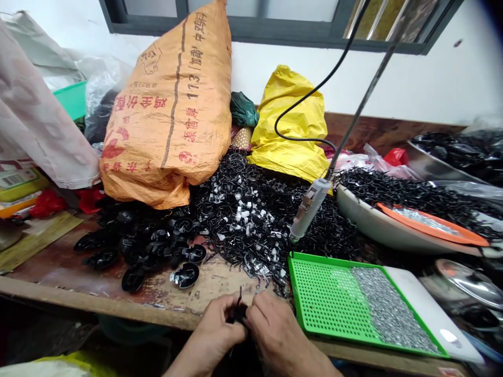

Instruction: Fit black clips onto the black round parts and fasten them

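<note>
At the front edge of the bench, my left hand [220, 325] pinches a small black plastic part [238, 313], its thin black end sticking up between the fingers. Close against it, my right hand [275, 329] has its fingers closed on the same part; the fingers hide most of it. Just beyond my hands lies a heap of small black pieces [220, 209] mixed with white and clear bits. Rounded black plastic parts [184, 275] lie to the left. An electric screwdriver [310, 209] hangs above the heap, pointing down, with no hand on it.
To the right, a green perforated tray [330, 301] holds many small metal screws [396, 303]. Behind it stand a wide bowl [365, 220] of black pieces and an orange dish [471, 238]. An orange sack [168, 104] and a yellow bag [291, 125] stand at the back.
</note>
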### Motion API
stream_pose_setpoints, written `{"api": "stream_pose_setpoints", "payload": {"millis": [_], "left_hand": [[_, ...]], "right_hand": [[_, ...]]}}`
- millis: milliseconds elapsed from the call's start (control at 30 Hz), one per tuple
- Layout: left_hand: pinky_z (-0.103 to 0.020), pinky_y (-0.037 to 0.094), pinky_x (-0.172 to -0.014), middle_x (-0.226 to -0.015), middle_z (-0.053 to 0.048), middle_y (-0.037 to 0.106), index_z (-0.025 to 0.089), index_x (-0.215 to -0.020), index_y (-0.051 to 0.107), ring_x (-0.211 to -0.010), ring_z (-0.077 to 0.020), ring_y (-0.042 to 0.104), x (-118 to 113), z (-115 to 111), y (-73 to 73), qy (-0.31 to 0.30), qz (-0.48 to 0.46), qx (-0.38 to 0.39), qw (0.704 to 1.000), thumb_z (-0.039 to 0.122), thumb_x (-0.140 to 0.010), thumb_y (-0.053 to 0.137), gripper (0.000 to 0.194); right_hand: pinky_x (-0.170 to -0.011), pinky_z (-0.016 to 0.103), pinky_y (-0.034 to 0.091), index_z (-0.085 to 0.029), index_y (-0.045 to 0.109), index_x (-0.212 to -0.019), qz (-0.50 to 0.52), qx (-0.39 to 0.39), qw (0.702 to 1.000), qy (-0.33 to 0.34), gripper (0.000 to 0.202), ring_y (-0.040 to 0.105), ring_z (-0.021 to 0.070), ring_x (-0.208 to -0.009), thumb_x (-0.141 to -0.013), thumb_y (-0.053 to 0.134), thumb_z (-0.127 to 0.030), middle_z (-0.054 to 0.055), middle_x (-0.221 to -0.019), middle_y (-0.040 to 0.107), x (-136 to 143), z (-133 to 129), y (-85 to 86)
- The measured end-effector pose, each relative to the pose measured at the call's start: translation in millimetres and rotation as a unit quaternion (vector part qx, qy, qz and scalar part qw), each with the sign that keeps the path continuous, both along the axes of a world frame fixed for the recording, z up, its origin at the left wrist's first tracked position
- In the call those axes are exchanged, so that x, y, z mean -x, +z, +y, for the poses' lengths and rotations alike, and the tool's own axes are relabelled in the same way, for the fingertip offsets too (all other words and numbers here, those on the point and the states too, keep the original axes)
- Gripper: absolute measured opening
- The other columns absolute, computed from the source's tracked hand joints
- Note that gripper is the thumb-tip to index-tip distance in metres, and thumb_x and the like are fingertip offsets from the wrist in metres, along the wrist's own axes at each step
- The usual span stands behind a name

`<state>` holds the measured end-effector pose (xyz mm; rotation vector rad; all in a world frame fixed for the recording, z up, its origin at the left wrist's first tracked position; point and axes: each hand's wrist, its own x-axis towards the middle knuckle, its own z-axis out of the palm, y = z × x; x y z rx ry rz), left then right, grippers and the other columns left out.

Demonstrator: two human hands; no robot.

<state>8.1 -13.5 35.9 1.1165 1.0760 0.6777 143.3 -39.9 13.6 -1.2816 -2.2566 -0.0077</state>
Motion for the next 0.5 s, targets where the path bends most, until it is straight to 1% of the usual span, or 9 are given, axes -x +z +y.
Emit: {"api": "stream_pose_setpoints", "payload": {"millis": [67, 133, 167, 200, 300, 333, 367, 400, 500], "left_hand": [[-0.030, 0.041, -0.067, -0.070, -0.003, 0.057, 0.017, -0.073, 0.062, -0.072, -0.0202, 0.052, -8.0, -0.9, -4.1, 0.072, 0.074, -0.153, 0.983, 0.007, -0.054, 0.054, 0.024], [-0.034, 0.040, -0.076, -0.083, -0.007, 0.057, 0.019, -0.086, 0.062, -0.083, -0.0234, 0.052, -11.8, -1.9, -15.3, 0.144, 0.125, -0.296, 0.936, 0.012, -0.060, 0.055, 0.027], [-0.036, 0.039, -0.079, -0.089, -0.009, 0.057, 0.020, -0.091, 0.061, -0.087, -0.0240, 0.051, -11.8, -1.8, -22.4, 0.159, 0.131, -0.354, 0.912, 0.013, -0.063, 0.053, 0.029], [-0.037, 0.038, -0.083, -0.093, -0.010, 0.057, 0.021, -0.093, 0.061, -0.092, -0.0245, 0.051, -10.6, -1.0, -29.3, 0.153, 0.128, -0.407, 0.892, 0.013, -0.066, 0.052, 0.030], [-0.038, 0.033, -0.090, -0.097, -0.009, 0.059, 0.025, -0.091, 0.064, -0.102, -0.0248, 0.047, -4.9, 6.1, -41.3, 0.067, 0.087, -0.491, 0.864, 0.010, -0.068, 0.050, 0.030], [-0.038, 0.032, -0.091, -0.098, -0.008, 0.060, 0.026, -0.090, 0.064, -0.103, -0.0243, 0.047, -3.8, 9.4, -40.9, 0.050, 0.071, -0.486, 0.870, 0.010, -0.069, 0.050, 0.030], [-0.037, 0.032, -0.091, -0.099, -0.007, 0.060, 0.026, -0.089, 0.065, -0.102, -0.0237, 0.047, -3.6, 13.0, -38.6, 0.051, 0.056, -0.463, 0.883, 0.011, -0.069, 0.051, 0.029], [-0.036, 0.033, -0.091, -0.099, -0.007, 0.059, 0.025, -0.089, 0.064, -0.100, -0.0230, 0.048, -4.3, 16.7, -34.8, 0.072, 0.043, -0.423, 0.902, 0.012, -0.068, 0.052, 0.027], [-0.032, 0.039, -0.082, -0.091, -0.005, 0.060, 0.020, -0.091, 0.060, -0.089, -0.0198, 0.053, -9.6, 25.6, -21.6, 0.155, -0.018, -0.240, 0.958, 0.017, -0.064, 0.059, 0.027]], "right_hand": [[-0.051, 0.025, 0.031, -0.017, 0.045, -0.064, 0.122, 0.028, 0.989, -0.075, 0.021, 0.040, 0.0128, -0.058, -0.080, 0.032, -0.015, 0.002, -0.063, 0.046, 8.1, 2.9, -7.1], [-0.051, 0.022, 0.032, -0.018, 0.041, -0.062, 0.320, 0.114, 0.932, -0.129, 0.022, 0.039, 0.0105, -0.056, -0.082, 0.034, -0.024, -0.001, -0.060, 0.042, 17.7, 5.2, -7.3], [-0.048, 0.021, 0.032, -0.019, 0.039, -0.062, 0.434, 0.185, 0.870, -0.144, 0.022, 0.037, 0.0090, -0.052, -0.081, 0.036, -0.029, -0.003, -0.058, 0.039, 22.0, 5.9, -5.1], [-0.043, 0.019, 0.029, -0.019, 0.037, -0.062, 0.542, 0.267, 0.783, -0.148, 0.022, 0.034, 0.0074, -0.047, -0.079, 0.039, -0.034, -0.005, -0.055, 0.036, 25.3, 6.2, -1.8], [-0.033, 0.015, 0.015, -0.019, 0.034, -0.061, 0.733, 0.481, 0.466, -0.117, 0.026, 0.023, 0.0027, -0.036, -0.067, 0.053, -0.037, -0.009, -0.049, 0.028, 26.1, 5.5, 9.5], [-0.032, 0.014, 0.012, -0.019, 0.035, -0.061, 0.751, 0.521, 0.395, -0.097, 0.026, 0.022, 0.0017, -0.035, -0.064, 0.056, -0.034, -0.010, -0.048, 0.028, 23.1, 4.7, 12.4], [-0.032, 0.014, 0.011, -0.019, 0.036, -0.061, 0.758, 0.539, 0.358, -0.075, 0.025, 0.022, 0.0010, -0.034, -0.062, 0.057, -0.031, -0.010, -0.048, 0.031, 19.0, 3.6, 14.4], [-0.032, 0.013, 0.011, -0.018, 0.038, -0.061, 0.762, 0.541, 0.351, -0.058, 0.023, 0.024, 0.0007, -0.034, -0.062, 0.058, -0.029, -0.009, -0.048, 0.033, 14.2, 2.2, 15.5], [-0.032, 0.013, 0.012, -0.017, 0.040, -0.061, 0.768, 0.497, 0.401, -0.053, 0.019, 0.029, 0.0009, -0.034, -0.064, 0.057, -0.026, -0.008, -0.049, 0.038, 0.5, -2.6, 13.6]]}}
